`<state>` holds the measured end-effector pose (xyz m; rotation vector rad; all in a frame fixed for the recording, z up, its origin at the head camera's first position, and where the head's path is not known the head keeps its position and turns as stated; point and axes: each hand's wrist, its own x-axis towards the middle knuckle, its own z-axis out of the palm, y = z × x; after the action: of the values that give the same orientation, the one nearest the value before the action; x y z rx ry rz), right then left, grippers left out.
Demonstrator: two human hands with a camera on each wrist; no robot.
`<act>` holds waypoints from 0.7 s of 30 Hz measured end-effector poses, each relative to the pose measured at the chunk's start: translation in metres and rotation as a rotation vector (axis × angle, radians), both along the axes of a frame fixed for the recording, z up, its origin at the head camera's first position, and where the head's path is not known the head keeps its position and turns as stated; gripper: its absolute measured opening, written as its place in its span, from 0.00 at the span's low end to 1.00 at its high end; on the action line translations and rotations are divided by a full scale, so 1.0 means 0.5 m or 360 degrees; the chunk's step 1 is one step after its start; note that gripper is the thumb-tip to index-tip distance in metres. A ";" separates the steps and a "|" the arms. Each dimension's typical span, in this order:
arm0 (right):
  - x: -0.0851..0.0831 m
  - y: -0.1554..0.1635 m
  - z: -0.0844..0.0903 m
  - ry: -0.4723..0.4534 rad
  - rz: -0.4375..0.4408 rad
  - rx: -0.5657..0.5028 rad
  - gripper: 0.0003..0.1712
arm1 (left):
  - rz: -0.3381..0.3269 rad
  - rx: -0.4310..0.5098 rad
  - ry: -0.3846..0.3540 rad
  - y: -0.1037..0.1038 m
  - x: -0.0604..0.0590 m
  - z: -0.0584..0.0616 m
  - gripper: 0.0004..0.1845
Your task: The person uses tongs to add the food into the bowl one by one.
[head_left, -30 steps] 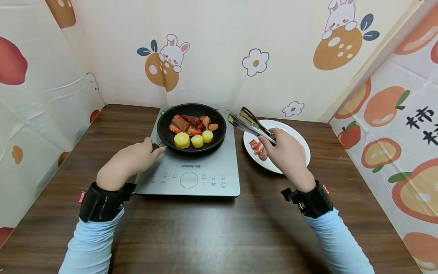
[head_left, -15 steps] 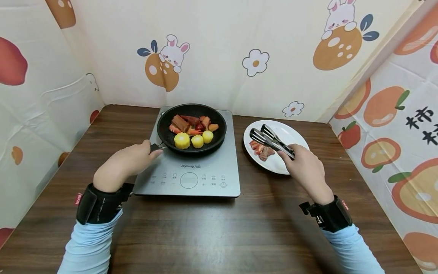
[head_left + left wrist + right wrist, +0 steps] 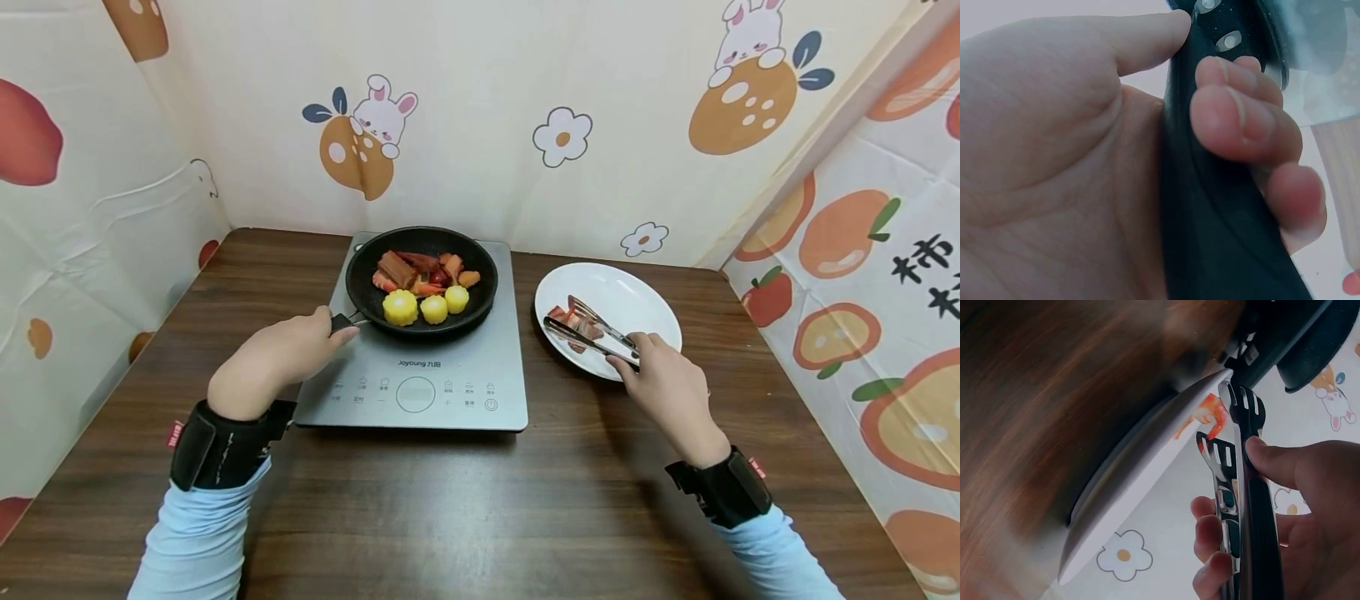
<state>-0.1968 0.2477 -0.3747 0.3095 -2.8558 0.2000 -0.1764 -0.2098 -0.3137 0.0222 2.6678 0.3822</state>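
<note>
My left hand [image 3: 277, 360] grips the black handle [image 3: 1210, 206] of a black frying pan [image 3: 422, 280] that sits on a grey induction cooker [image 3: 420, 383]. The pan holds corn pieces [image 3: 399, 307], sausage and other bits of food. My right hand [image 3: 663, 379] holds metal tongs [image 3: 592, 332] with black grips [image 3: 1260, 537]. Their tips lie low over the left part of a white plate [image 3: 637, 300], around the reddish meat pieces [image 3: 567, 320] there. In the right wrist view the tong tips [image 3: 1235, 419] are at the plate's rim beside the orange-red food [image 3: 1204, 415].
The cooker and plate stand on a dark wooden table [image 3: 465, 500]. Cloth walls with fruit and rabbit prints close it in at the back [image 3: 525, 108], left and right. Bare table lies in front of the cooker.
My right hand has carried the tongs from above the cooker's right edge down and right onto the plate, lowering them to the meat. The left hand has kept still on the pan handle.
</note>
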 end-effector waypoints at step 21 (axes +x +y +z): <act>-0.003 0.005 -0.027 0.0202 0.0093 -0.0022 0.14 | 0.0005 -0.0026 -0.0024 0.001 -0.003 -0.002 0.41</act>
<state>-0.1982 0.2500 -0.3881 0.3885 -2.7211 0.2037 -0.1779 -0.2093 -0.3149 0.0098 2.6561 0.3605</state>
